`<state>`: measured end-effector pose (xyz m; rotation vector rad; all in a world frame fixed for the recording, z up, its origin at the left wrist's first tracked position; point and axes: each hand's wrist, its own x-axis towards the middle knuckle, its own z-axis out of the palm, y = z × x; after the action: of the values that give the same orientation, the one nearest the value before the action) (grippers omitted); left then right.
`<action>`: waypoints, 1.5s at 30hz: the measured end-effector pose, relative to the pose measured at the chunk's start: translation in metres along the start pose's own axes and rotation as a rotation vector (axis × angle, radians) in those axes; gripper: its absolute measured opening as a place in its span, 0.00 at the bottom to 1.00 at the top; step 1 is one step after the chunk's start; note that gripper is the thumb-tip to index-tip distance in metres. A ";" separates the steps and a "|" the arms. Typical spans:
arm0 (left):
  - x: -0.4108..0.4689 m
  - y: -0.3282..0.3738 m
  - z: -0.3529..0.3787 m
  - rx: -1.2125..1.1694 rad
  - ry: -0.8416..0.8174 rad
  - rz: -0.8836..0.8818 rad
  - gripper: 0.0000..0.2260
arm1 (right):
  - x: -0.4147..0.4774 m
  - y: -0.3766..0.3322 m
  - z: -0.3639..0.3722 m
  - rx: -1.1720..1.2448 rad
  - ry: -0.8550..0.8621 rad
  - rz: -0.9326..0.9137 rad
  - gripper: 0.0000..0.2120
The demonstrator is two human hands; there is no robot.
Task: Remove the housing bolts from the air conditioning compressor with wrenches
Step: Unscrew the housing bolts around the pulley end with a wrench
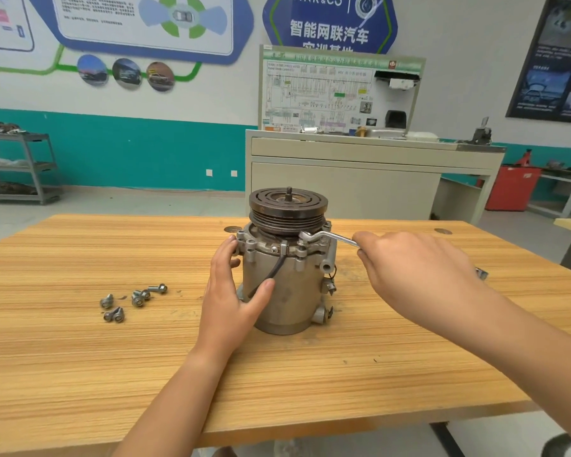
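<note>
On a pale, striped-wood workbench (80,357), a person's left hand (234,291) lies with fingers extended against the left flank of a grey cast-metal air conditioning compressor (294,298), which stands upright at mid-frame. The thumb rests across the compressor's front and the fingertips reach up to the flange, bracing the body rather than clasping it. Right of centre, the right hand (409,272) is clenched around the shank of a slim silver offset ring wrench (335,238). Its ring end sits over a housing bolt (305,237) at the flange's right front edge, just beneath the dark grooved steel pulley (287,206). A handful of silver flanged bolts (132,300) lie freed at left of centre, well apart from the compressor. The compressor looks heavy and rigid, steady on its base yet likely to twist under wrench load, so its smooth barrel is best steadied broadly with the palm. The wrench is best held far out along the shank. A glint of metal beyond the right hand may be the wrench's far end, but it is too blurred to say. A beige cabinet (343,179) stands behind, in the upper middle of the frame.
</note>
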<state>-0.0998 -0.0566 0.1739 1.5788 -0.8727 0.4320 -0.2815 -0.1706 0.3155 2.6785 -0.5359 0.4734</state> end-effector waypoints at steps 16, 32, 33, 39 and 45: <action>0.000 -0.003 0.001 0.036 0.007 0.008 0.35 | 0.008 -0.016 -0.016 -0.264 -0.104 -0.202 0.18; 0.000 -0.001 -0.001 0.025 -0.010 0.010 0.31 | 0.082 0.023 0.046 -0.076 0.185 -0.222 0.11; 0.000 -0.001 -0.001 0.025 -0.012 0.009 0.31 | 0.078 0.027 0.045 0.007 0.220 -0.182 0.11; -0.001 -0.001 -0.001 0.019 -0.014 -0.010 0.32 | 0.023 0.024 0.012 0.342 0.327 -0.104 0.17; -0.001 0.001 -0.002 0.022 -0.010 -0.008 0.32 | 0.003 0.008 -0.002 -0.097 0.088 -0.096 0.22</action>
<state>-0.1012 -0.0548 0.1745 1.6052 -0.8715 0.4302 -0.2826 -0.1773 0.3201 2.5639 -0.3929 0.5215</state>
